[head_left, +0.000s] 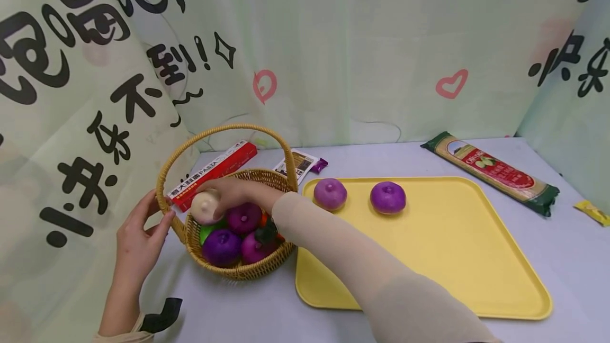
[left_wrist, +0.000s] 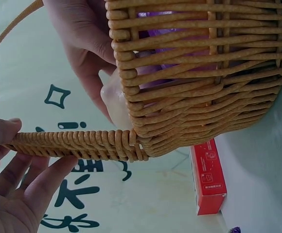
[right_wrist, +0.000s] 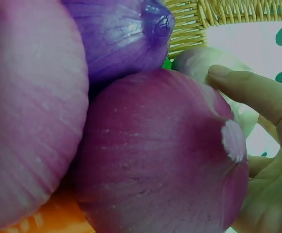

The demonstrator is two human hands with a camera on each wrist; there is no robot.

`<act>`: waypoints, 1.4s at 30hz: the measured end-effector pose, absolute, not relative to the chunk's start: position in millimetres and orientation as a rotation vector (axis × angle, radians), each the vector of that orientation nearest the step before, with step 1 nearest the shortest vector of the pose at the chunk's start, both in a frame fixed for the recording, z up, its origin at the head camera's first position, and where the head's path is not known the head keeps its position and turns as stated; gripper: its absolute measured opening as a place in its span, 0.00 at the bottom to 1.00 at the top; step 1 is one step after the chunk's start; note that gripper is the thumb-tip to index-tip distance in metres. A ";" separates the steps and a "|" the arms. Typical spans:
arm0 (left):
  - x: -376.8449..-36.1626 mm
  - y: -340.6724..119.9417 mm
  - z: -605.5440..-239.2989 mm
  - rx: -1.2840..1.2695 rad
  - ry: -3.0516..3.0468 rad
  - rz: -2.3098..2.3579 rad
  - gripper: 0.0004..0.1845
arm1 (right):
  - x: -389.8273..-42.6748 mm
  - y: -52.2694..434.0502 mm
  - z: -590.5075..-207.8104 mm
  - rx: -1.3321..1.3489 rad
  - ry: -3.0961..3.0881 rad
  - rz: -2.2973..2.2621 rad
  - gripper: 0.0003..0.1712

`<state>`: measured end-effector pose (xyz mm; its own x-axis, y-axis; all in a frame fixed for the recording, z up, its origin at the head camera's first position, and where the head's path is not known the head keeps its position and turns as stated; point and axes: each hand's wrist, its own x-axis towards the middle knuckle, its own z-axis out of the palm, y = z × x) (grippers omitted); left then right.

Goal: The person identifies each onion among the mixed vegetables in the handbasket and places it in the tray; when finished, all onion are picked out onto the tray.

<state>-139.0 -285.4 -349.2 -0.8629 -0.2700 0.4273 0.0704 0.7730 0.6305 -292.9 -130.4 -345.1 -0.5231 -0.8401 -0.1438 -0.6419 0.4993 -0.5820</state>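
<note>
Head view: right hand (head_left: 238,190) clasps a white onion (head_left: 206,206) inside the wicker basket (head_left: 238,271), purple onions (head_left: 244,217) just below; left hand (head_left: 138,234) grips the handle. Lifting it out seems next, toward the yellow tray (head_left: 429,258).

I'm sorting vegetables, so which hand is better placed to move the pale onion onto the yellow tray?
Right: the right hand already grips the pale onion over the woven wicker basket; the left hand steadies its handle.
</note>
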 end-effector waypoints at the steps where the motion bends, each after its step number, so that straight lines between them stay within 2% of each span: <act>1: -139.0 -285.2 -349.1 0.151 -2.459 -0.902 0.29 | -292.4 -130.4 -344.5 -1.231 2.337 -0.656 0.41; 20: -139.0 -284.4 -347.0 0.151 -2.468 -0.904 0.30 | -300.2 -107.0 -322.2 -1.245 2.304 -0.763 0.42; 42: -139.0 -285.0 -347.7 0.198 -2.477 -0.941 0.30 | -287.7 -30.0 -281.9 -1.304 2.188 -0.887 0.39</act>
